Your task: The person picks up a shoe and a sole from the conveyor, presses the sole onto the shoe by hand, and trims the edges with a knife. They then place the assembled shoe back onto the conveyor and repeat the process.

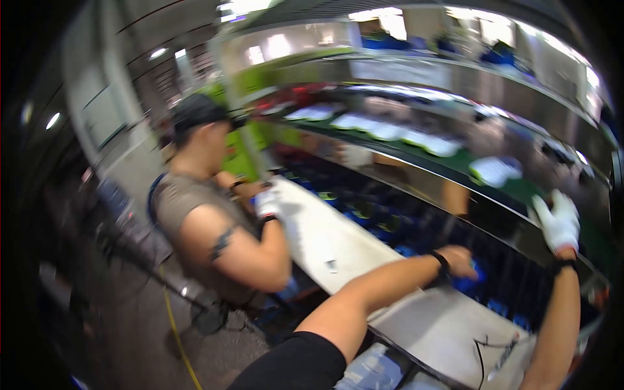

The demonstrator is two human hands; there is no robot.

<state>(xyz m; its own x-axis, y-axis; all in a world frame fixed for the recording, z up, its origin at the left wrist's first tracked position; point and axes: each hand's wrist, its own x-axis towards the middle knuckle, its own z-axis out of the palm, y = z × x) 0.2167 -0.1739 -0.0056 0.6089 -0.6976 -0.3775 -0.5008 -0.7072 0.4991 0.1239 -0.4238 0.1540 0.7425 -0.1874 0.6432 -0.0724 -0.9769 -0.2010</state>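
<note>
My left hand (457,261), bare with a dark band at the wrist, reaches over the worktop's far edge. Its fingers are curled on a small bright blue thing (473,272); blur hides what kind it is. My right hand (560,221) wears a white glove and is raised at the edge of the green shelf (520,200). Its thumb and fingers are spread, and I see nothing held in it. Just left of that glove, a pale shoe sole (497,170) with a yellow-green rim lies on the green surface.
More pale soles (387,130) line the shelf. Below it, a dark rack (370,208) holds several blue items. A white worktop (338,250) runs along the rack, with a black cable (482,361) at its near end. A co-worker (221,208) stands at the left.
</note>
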